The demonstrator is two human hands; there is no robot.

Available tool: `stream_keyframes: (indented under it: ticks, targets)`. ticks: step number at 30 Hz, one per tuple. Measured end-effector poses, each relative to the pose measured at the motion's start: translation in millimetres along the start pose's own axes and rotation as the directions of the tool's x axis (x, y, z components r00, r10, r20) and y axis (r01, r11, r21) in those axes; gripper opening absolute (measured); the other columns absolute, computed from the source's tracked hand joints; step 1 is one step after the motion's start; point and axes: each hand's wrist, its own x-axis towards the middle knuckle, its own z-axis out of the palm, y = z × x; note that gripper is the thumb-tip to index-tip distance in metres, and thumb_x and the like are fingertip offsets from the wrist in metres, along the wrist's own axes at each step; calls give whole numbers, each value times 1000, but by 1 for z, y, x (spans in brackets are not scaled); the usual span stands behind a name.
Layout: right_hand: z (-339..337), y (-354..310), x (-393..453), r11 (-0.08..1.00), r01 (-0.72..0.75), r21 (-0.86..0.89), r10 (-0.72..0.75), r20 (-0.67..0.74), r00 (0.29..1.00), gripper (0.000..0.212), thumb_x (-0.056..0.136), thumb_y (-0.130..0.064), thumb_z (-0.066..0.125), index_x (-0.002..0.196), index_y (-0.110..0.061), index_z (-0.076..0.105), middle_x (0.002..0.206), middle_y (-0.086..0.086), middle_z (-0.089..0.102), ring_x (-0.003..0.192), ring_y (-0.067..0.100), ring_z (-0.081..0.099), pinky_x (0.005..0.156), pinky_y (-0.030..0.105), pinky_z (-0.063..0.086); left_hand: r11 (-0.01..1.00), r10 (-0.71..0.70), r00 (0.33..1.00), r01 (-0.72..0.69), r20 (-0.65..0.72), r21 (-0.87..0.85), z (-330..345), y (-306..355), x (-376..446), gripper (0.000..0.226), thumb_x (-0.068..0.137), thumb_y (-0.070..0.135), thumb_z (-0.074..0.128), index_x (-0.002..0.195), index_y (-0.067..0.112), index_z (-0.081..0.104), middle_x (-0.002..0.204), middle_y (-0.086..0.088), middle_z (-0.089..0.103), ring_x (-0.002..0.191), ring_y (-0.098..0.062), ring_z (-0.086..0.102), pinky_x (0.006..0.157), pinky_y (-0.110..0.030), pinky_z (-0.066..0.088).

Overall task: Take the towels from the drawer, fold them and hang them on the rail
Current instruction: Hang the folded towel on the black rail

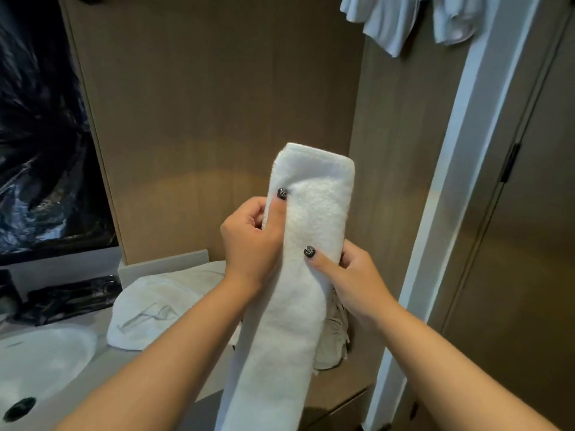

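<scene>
Over the counter by the sink (46,356), a loose towel (149,309) lies heaped; the left hand (249,237) and right hand (351,275) each pinch the folded towel (308,231), held upright. A slackened thumb could let its layers slide apart.

Both hands are full. The left hand (249,241) and the right hand (354,275) grip a long folded white towel (298,275), held up in front of the wooden wall (202,104). There is open air above the towel, up to the white cloths (404,23) hanging at the top. Low on the left, a crumpled towel (155,312) lies on the counter beside the sink (40,362). On the right, a white door frame (441,213) stands close.
</scene>
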Motion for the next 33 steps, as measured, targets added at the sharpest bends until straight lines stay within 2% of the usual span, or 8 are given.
stream_keyframes:
  ticks: [3, 7, 13, 16, 21, 26, 31, 33]
  targets:
    - [7, -29, 38, 994, 106, -20, -107, -37, 994, 43, 78, -35, 73, 114, -13, 65, 110, -1, 74, 103, 17, 70, 82, 30, 58, 995, 43, 999, -42, 8, -93, 2, 8, 43, 49, 95, 39, 59, 61, 5, 51, 54, -3, 39, 55, -9, 35, 52, -27, 29]
    - [15, -74, 95, 972, 227, -51, -229, -31, 973, 31, 91, -24, 68, 120, -15, 63, 114, 0, 72, 106, 18, 69, 91, 39, 55, 954, 8, 996, 20, 91, -299, 2, 12, 109, 32, 99, 28, 57, 72, 12, 60, 60, 12, 54, 59, -4, 46, 54, -20, 38]
    - [11, -162, 184, 910, 413, -34, -415, -97, 905, 30, 92, -21, 65, 120, -11, 63, 112, 4, 73, 103, 21, 70, 87, 38, 56, 875, 92, 944, 74, 316, -478, 13, 22, 200, 22, 91, 31, 58, 87, 11, 65, 66, 12, 64, 60, -2, 59, 55, -14, 45]
    - [10, -210, 221, 870, 493, -23, -490, -144, 860, 30, 93, -20, 64, 120, -8, 63, 111, 5, 73, 102, 22, 71, 84, 35, 58, 888, 144, 906, 60, 398, -457, 20, 32, 238, 38, 78, 44, 73, 96, 10, 68, 81, 4, 70, 73, -7, 65, 62, -17, 49]
    - [14, -272, 270, 789, 608, -90, -613, -194, 766, 31, 96, -18, 61, 123, -4, 60, 116, 13, 70, 106, 29, 68, 94, 47, 54, 902, 219, 800, 53, 559, -428, 45, 40, 286, 55, 74, 30, 85, 121, 16, 60, 112, 0, 74, 101, -17, 71, 84, -32, 59]
    - [7, -314, 305, 723, 663, -194, -691, -227, 687, 26, 94, -18, 64, 112, 0, 64, 106, 17, 71, 91, 27, 70, 81, 41, 58, 885, 269, 835, -17, 480, -465, 80, 43, 324, 50, 69, 23, 83, 115, 20, 63, 103, 6, 76, 95, -13, 73, 84, -33, 60]
    - [-11, -356, 337, 654, 716, -244, -752, -317, 578, 25, 95, -15, 63, 114, 1, 62, 105, 15, 70, 84, 24, 67, 75, 36, 57, 915, 320, 757, -91, 570, -392, 104, 45, 365, 58, 67, 24, 87, 119, 27, 61, 107, 13, 74, 97, -7, 71, 84, -28, 58]
    - [-19, -370, 352, 643, 735, -215, -754, -349, 557, 28, 95, -16, 63, 119, 0, 60, 108, 13, 69, 86, 26, 68, 73, 36, 58, 920, 343, 756, -149, 558, -364, 114, 44, 372, 58, 66, 28, 87, 118, 30, 60, 107, 16, 73, 97, -5, 70, 84, -27, 58]
